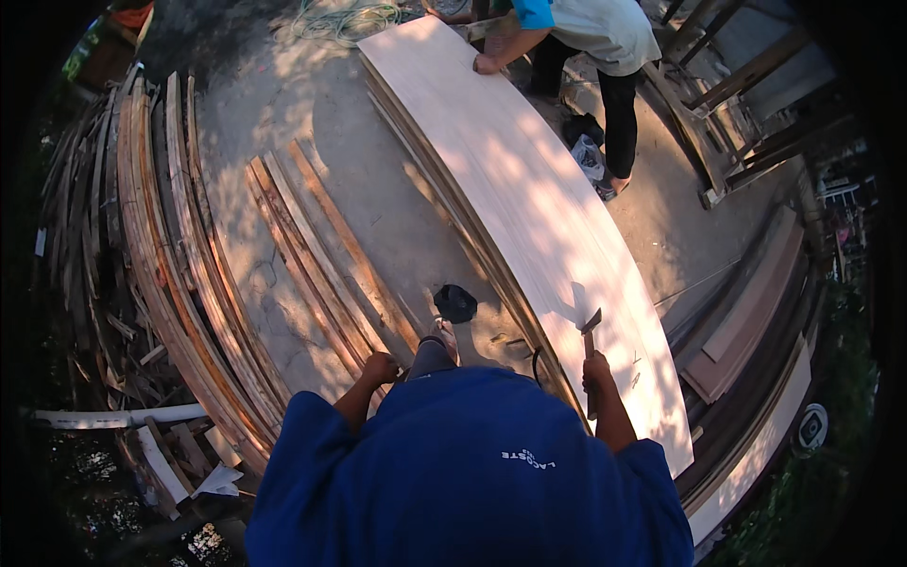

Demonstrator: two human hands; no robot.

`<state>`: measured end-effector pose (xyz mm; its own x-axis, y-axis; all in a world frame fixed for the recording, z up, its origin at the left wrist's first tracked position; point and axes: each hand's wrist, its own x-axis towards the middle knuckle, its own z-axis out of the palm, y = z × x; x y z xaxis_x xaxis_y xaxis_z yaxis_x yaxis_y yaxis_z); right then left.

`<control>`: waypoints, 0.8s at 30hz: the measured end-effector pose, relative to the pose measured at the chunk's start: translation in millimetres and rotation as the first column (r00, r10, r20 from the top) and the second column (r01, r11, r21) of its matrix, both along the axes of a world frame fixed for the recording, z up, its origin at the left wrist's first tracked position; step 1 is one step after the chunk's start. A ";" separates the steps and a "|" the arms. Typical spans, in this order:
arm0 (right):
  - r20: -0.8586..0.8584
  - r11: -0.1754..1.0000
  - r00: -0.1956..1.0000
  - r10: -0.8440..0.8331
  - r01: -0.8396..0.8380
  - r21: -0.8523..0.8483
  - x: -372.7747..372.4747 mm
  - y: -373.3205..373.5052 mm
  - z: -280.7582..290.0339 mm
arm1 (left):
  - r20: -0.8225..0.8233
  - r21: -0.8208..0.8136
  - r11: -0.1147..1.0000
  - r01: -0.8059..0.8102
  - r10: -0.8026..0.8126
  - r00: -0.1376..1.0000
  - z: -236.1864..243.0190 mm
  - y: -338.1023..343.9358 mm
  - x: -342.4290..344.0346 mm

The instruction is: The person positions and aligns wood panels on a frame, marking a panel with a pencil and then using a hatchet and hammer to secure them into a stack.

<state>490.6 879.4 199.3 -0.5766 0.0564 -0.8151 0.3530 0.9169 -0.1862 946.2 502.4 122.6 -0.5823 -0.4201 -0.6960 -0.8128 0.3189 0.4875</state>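
Observation:
My right hand (595, 369) is wrapped round the wooden handle of a hammer (590, 331), its dark head raised above a long, pale plywood sheet (529, 198). The shadow of the tool falls on the board. Small dark marks or bits lie near the board's close end. At my left side, my left hand (381, 369) is closed beside my leg. Whether it holds something is hidden. Across the far end of the sheet, a co-worker's hand (487, 64) rests on its edge.
Long timber strips (302, 255) lie on the concrete at my left, beside a larger lumber pile (142, 246). A black object (455, 303) is by my foot. More boards (746, 312) are stacked at right. A wooden frame (699, 123) stands behind the co-worker; a green hose (350, 19) lies far off.

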 end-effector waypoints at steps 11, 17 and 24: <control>-0.002 0.988 1.000 0.022 -0.022 0.152 -16.1 -43.7 24.6 | 0.002 0.079 0.831 -0.551 0.552 0.834 6.2 -28.3 80.1; 0.018 0.949 0.990 0.140 -0.140 0.284 -24.8 -57.8 11.8 | 0.205 -0.008 0.904 -0.427 0.420 0.884 14.9 -7.3 133.4; 0.084 0.628 0.678 0.730 -0.715 0.309 -57.9 -50.0 -47.9 | 0.211 0.044 0.830 -0.556 0.536 0.817 -2.1 -19.8 136.6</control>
<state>432.7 829.4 151.4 -0.5718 -0.1660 -0.8035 -0.4482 0.8834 0.1365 1082.8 482.5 120.5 -0.1370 -0.5544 -0.8209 -0.9155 -0.2456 0.3187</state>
